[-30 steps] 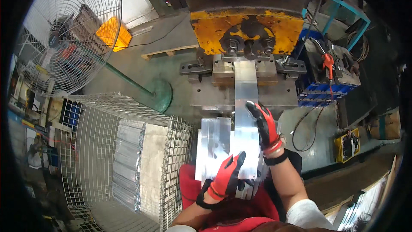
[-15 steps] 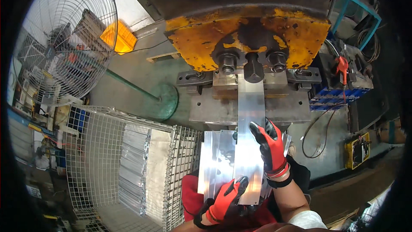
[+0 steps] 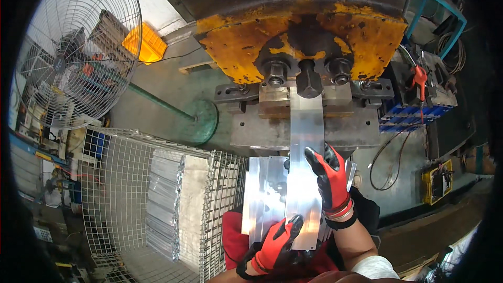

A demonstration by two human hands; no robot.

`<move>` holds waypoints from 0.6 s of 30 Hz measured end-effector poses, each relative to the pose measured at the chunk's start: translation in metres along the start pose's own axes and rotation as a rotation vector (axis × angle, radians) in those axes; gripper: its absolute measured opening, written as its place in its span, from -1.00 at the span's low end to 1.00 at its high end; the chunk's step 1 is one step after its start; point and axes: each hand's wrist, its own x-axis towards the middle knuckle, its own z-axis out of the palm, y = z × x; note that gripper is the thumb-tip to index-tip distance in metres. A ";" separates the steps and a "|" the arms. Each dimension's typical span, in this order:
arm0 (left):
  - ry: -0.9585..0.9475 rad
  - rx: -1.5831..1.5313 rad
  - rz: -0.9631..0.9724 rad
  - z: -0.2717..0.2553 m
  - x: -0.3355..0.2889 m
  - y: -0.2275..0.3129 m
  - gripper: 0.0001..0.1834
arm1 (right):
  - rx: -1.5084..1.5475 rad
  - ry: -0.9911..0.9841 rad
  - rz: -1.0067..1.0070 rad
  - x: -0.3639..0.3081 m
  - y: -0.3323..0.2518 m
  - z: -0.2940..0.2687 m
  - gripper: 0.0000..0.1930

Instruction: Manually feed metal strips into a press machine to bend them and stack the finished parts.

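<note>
A long flat metal strip (image 3: 306, 136) reaches from my lap into the die block (image 3: 274, 106) of a yellow and black press (image 3: 236, 47). My left hand (image 3: 276, 243), in a red and black glove, grips the strip's near end by its left edge, thumb on top. Further up, my right hand (image 3: 330, 173), gloved the same way, holds the right edge with its thumb over the face and fingers partly hidden beneath. Beneath the strip lie several more metal strips (image 3: 260, 194) across my lap. The strip's far end is hidden under the press head.
To the left stands a wire mesh cage (image 3: 209, 220) holding stacked metal strips (image 3: 161, 204). Behind it is a large fan (image 3: 63, 63) on a green round base (image 3: 201, 120). Blue crates (image 3: 414, 118) with a red air gun (image 3: 419, 78) and a yellow tray (image 3: 437, 182) are on the right.
The view has shifted very slightly. Both hands keep their hold, and the strip stays in practically the same place under the press.
</note>
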 end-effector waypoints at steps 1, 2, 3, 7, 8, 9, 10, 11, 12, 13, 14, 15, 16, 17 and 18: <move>0.002 -0.005 -0.001 0.000 0.000 0.000 -0.21 | -0.049 -0.005 -0.025 0.000 0.002 0.000 -0.77; 0.004 -0.010 -0.002 0.001 -0.001 0.000 -0.21 | -0.098 -0.010 -0.051 -0.001 0.003 0.000 -0.76; 0.006 -0.015 -0.001 0.001 -0.001 0.000 -0.22 | -0.072 -0.010 -0.031 -0.001 0.004 0.000 -0.75; -0.004 -0.073 -0.056 0.005 -0.007 -0.006 -0.37 | -0.045 -0.010 0.034 0.000 0.002 -0.001 -0.75; 0.003 -0.059 -0.059 0.004 -0.005 -0.004 -0.38 | -0.059 -0.011 0.047 0.000 0.001 -0.001 -0.75; 0.009 -0.047 -0.060 0.003 -0.003 -0.001 -0.39 | -0.065 0.000 0.007 0.000 0.002 0.000 -0.76; 0.018 -0.052 -0.051 0.002 0.000 0.001 -0.37 | -0.072 0.011 -0.033 0.000 0.004 0.000 -0.78; 0.027 -0.058 -0.042 0.001 0.003 0.003 -0.34 | -0.079 0.022 -0.073 0.000 0.005 0.000 -0.79; 0.039 -0.062 -0.034 0.001 0.004 0.004 -0.31 | -0.010 0.017 -0.015 0.001 0.003 0.001 -0.81; 0.042 -0.061 -0.027 0.001 0.004 0.004 -0.31 | 0.058 0.011 0.042 0.001 -0.001 0.001 -0.82; 0.044 -0.059 -0.019 0.002 0.003 0.002 -0.32 | 0.127 0.005 0.100 0.002 -0.004 0.000 -0.83; 0.045 -0.057 -0.011 0.003 0.002 0.000 -0.33 | 0.080 0.002 0.059 0.003 -0.008 -0.001 -0.84; 0.038 -0.021 -0.012 0.003 0.000 -0.001 -0.33 | 0.033 -0.001 0.018 0.005 -0.012 -0.002 -0.85; 0.032 0.016 -0.013 0.004 -0.003 -0.002 -0.33 | -0.014 -0.004 -0.023 0.005 -0.014 -0.002 -0.86; 0.024 0.052 -0.014 0.005 -0.004 -0.004 -0.33 | 0.054 -0.002 0.039 0.005 -0.011 -0.002 -0.87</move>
